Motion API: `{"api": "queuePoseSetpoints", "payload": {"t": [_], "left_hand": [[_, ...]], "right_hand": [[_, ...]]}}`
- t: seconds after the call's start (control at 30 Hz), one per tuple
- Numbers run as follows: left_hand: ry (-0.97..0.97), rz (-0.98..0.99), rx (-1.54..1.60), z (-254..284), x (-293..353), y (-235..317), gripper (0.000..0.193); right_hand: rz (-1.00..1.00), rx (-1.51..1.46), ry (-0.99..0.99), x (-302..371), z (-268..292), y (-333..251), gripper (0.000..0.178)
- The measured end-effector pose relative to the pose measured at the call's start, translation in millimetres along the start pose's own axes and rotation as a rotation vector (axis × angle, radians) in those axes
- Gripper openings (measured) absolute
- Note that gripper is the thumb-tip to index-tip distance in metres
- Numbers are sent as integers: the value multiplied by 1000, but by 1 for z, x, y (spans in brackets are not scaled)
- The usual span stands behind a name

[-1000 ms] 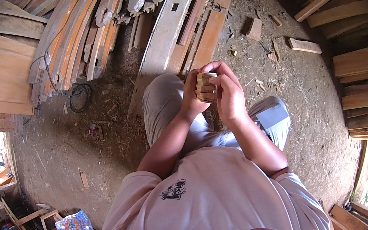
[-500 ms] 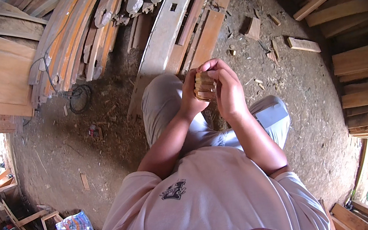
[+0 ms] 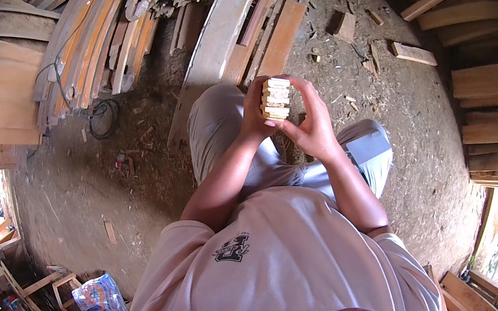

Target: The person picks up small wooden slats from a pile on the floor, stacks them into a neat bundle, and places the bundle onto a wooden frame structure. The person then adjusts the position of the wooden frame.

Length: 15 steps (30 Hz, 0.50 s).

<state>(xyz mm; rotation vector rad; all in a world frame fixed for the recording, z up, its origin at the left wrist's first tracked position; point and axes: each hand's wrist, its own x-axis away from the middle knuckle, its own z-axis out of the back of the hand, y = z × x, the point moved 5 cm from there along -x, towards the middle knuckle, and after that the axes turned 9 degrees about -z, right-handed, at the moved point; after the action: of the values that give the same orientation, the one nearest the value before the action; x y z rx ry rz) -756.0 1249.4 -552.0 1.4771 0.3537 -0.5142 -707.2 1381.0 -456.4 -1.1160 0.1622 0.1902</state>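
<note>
Steadying the wood stack (image 3: 276,100) on our side of the planks (image 3: 221,35), we've got our left hand (image 3: 252,114) wrapped round its left and right hand (image 3: 314,124) spanning its ends, probably because it'd slide apart otherwise.

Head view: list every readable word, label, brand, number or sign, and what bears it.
Pale short-sleeved fabric T-shirt: black emblem, lettering too small to read reliably.
Blue, white and orange plastic bag: printing too blurred to read.
Stack of small pale wooden pieces: none visible.
</note>
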Motion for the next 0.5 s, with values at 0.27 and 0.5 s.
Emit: {"api": "queuePoseSetpoints", "payload": {"t": [0.27, 0.5], "left_hand": [[-2, -23, 18, 2, -2, 10, 49], [-17, -63, 33, -2, 1, 6, 39]], "right_hand": [[198, 147, 269, 31, 4, -25, 67], [488, 230, 409, 36, 12, -55, 38]]}}
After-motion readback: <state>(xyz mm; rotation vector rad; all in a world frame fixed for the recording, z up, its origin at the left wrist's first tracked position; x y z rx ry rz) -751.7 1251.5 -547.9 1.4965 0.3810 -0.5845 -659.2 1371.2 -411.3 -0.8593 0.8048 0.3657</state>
